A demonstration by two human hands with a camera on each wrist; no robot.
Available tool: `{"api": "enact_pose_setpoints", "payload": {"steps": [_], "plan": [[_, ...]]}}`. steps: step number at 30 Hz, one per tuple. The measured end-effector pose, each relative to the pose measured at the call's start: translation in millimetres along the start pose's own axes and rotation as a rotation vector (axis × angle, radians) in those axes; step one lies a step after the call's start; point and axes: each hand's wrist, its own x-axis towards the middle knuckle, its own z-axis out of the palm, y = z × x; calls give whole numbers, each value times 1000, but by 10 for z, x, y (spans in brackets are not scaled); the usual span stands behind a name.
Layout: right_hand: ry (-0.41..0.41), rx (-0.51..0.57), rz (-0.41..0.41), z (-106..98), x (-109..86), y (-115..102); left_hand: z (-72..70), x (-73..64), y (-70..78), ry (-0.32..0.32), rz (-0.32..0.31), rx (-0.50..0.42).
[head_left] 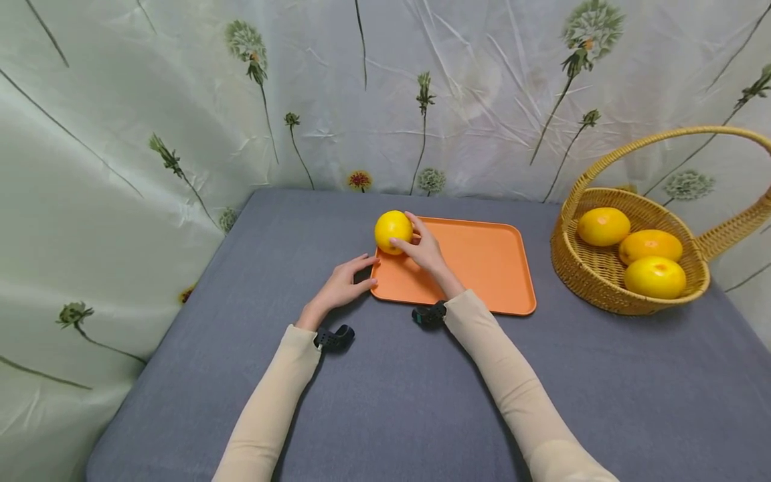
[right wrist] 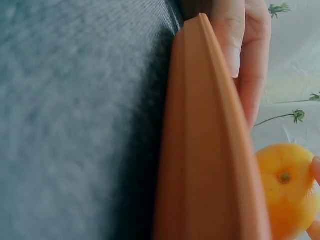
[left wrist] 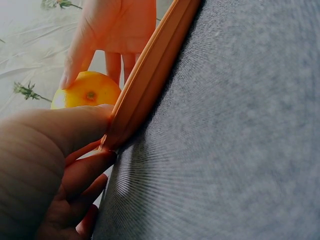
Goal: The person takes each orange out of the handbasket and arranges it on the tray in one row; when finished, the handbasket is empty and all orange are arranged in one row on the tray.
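The head camera looks forward and down from farthest off, taking in the grey, cloth-covered worktop (head_left: 373,402), flat orange rectangular tray (head_left: 476,261) and white flower-printed fabric backdrop (head_left: 337,67). Both wrist cameras sit low and close to the tray's rim, facing the backdrop and rolled sideways: the worktop lies right in the left wrist view, left in the right. All three share the tray and the round yellow fruit (head_left: 391,226).

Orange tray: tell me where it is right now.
In the head view, the orange tray lies just right of centre on the grey table, between the left hand and the wicker basket, with the right hand over its left half.
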Motion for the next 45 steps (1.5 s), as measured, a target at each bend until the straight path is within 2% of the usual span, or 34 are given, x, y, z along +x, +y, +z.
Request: {"api": "enact_pose_setpoints", "payload": {"steps": [7, 15, 20, 25, 30, 35, 45], "plan": [[-20, 26, 11, -51, 16, 26, -6, 17, 4, 2, 17, -7], [-45, 46, -2, -109, -14, 28, 6, 5, -7, 2, 2, -14], [-62, 44, 23, -167, -48, 14, -3, -24, -23, 3, -7, -14], [-80, 35, 7, -295, -106, 24, -6, -34, -31, 7, -10, -11], [-64, 59, -15, -453, -171, 48, -6, -13, -23, -3, 10, -1], [-55, 32, -56, -603, -255, 49, -9, 3, 5, 2, 24, -6], [-51, 26, -71, -809, -442, 32, 13, 18, -12, -2, 5, -20]]}}
